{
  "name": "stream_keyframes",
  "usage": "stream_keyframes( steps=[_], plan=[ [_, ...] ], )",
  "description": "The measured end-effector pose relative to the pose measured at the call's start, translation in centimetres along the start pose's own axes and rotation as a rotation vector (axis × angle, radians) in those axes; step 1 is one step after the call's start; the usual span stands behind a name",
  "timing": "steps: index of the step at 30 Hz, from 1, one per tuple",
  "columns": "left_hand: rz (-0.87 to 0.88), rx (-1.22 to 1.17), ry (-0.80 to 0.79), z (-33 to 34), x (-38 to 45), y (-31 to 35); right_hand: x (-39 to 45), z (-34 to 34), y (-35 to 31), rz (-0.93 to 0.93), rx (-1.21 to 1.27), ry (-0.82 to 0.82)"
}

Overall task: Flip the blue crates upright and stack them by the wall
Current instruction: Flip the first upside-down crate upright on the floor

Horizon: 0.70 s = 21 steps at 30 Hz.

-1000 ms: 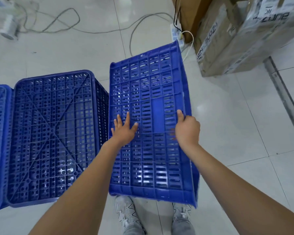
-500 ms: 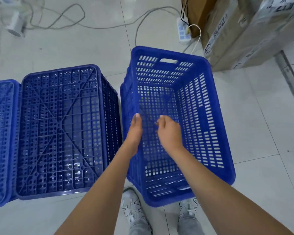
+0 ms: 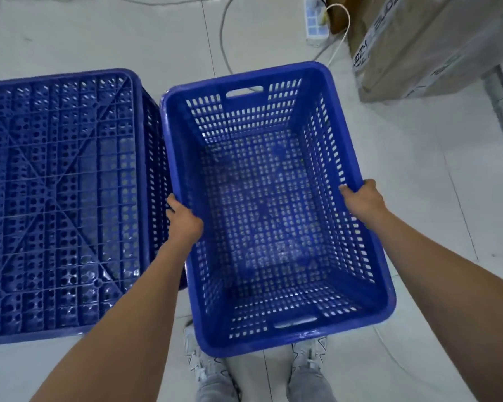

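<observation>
Tiled floor (image 3: 418, 198), box (image 3: 418, 44) lettering unreadable

Bright, even overhead light washes the glossy pale tiled floor (image 3: 436, 198) — soft shadows only, wet-looking glints on the overturned blue perforated plastic crate (image 3: 61, 198), wide-angle bowing and slight blur toward the edges.

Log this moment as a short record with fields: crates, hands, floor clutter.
upright crate: open side up, held at both long rims
left hand: grips left rim
right hand: grips right rim
flipped crate: bottom up, on floor at left, beside upright crate
boxes: top right
power strip: by boxes, cables plugged in
</observation>
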<state>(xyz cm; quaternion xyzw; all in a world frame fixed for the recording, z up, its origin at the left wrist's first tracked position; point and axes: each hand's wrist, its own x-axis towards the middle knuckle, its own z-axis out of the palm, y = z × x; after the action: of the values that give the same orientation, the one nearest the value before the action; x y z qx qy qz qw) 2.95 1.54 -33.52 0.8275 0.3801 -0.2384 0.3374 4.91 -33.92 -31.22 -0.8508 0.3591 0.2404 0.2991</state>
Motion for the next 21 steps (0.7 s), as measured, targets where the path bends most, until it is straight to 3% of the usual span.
stream_keyframes(
  steps=[7,10,17,21],
  plan=[
    [0.070,-0.025,-0.107,-1.0,1.3,0.8,-0.2,0.4,0.7,0.018,0.000,0.126],
    [0.103,0.049,-0.104,-1.5,1.8,1.2,-0.1,0.4,0.9,0.041,0.011,0.116],
    [0.092,-0.062,-0.079,-1.2,1.3,0.8,1.2,0.3,0.4,0.041,0.211,0.093],
    [0.074,0.060,-0.053,-1.9,1.3,2.2,0.9,-0.2,-0.5,0.128,0.316,0.051]
  ],
)
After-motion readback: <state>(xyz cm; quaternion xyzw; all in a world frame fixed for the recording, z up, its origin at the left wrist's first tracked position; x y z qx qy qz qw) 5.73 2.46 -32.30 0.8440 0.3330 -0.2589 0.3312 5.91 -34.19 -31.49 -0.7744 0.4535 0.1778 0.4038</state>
